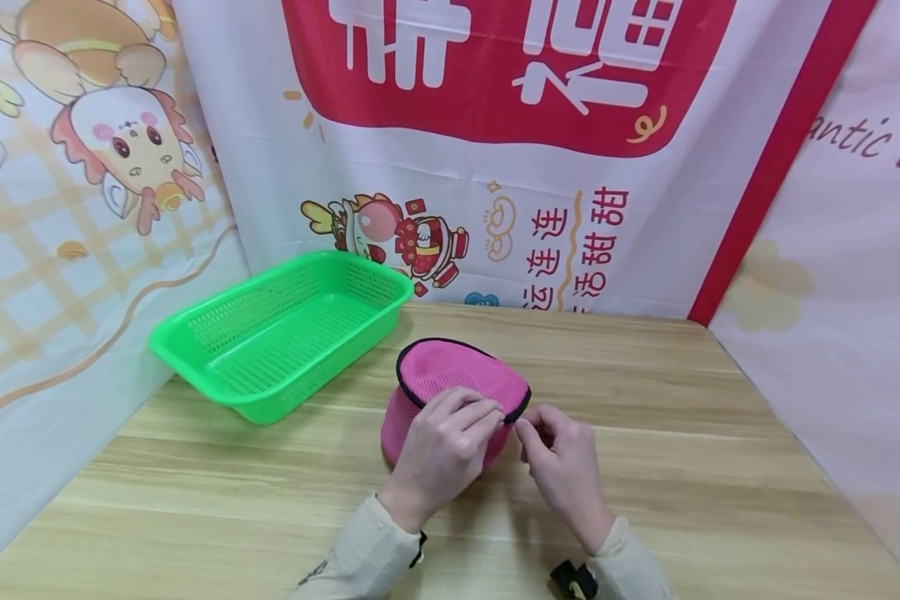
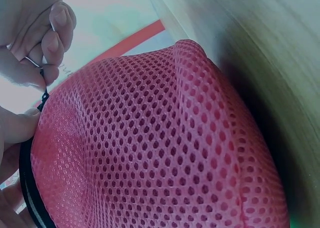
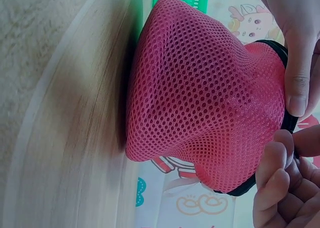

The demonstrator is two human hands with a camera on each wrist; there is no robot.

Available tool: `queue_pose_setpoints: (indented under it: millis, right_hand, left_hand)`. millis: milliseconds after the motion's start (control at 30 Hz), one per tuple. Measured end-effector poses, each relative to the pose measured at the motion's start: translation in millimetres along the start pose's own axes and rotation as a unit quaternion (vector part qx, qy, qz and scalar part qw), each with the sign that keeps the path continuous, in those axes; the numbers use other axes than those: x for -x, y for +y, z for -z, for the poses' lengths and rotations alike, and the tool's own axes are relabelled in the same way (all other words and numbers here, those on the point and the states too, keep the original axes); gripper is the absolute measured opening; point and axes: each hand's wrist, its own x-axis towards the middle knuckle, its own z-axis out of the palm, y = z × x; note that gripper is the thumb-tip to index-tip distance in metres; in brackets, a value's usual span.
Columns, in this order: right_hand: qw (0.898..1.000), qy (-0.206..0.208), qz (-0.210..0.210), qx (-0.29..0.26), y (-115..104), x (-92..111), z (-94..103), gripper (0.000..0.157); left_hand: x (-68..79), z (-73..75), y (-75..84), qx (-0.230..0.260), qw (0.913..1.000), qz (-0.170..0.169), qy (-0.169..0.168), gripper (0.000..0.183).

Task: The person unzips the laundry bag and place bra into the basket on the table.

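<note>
A pink mesh bag with a black zipper edge stands on the table, its round top tilted up. My left hand grips the rim beside the zipper, thumb on the near side and fingers behind. At the front right of that rim, my right hand pinches the small dark zipper pull between thumb and forefinger. The left wrist view shows the pull drawn out from the zipper edge, close to the left thumb. Mesh sides bulge and fold slightly, and the bag's inside is hidden.
A green perforated plastic basket sits at the back left of the wood-grain table, behind the bag. Printed cloth hangs along the back and both sides of the table.
</note>
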Motion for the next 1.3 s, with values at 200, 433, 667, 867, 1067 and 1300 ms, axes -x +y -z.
queue_pose_setpoints:
  millis: [200, 433, 667, 867, 1067, 1300]
  right_hand:
    - [1.000, 0.004, -0.014, 0.004, 1.6, 0.5, 0.9, 0.019]
    - [0.999, -0.002, -0.037, 0.008, 2.9, -0.2, 1.2, 0.018]
    - [0.998, -0.001, -0.059, 0.005, 2.9, -0.4, 1.7, 0.018]
    - [1.000, -0.010, -0.022, -0.009, 4.4, 0.3, 0.3, 0.017]
    - [0.996, -0.030, 0.076, -0.021, 4.3, 0.5, -2.9, 0.016]
    - [0.993, -0.019, 0.117, 0.004, 4.3, 1.9, -5.3, 0.019]
  left_hand:
    - [0.1, 0.2, 1.2, 0.002, 1.0000, -0.001, 0.000, 0.015]
    - [-1.1, 0.7, 1.4, 0.009, 0.9999, 0.000, -0.006, 0.016]
    - [-0.6, 0.5, 1.0, 0.009, 0.9999, -0.004, 0.001, 0.014]
    - [-0.1, 0.8, 0.8, 0.020, 0.9997, 0.009, -0.006, 0.014]
    - [0.1, 2.2, 0.9, 0.033, 0.9982, 0.042, -0.027, 0.014]
    - [1.6, 3.5, 1.2, 0.016, 0.9983, 0.033, -0.046, 0.015]
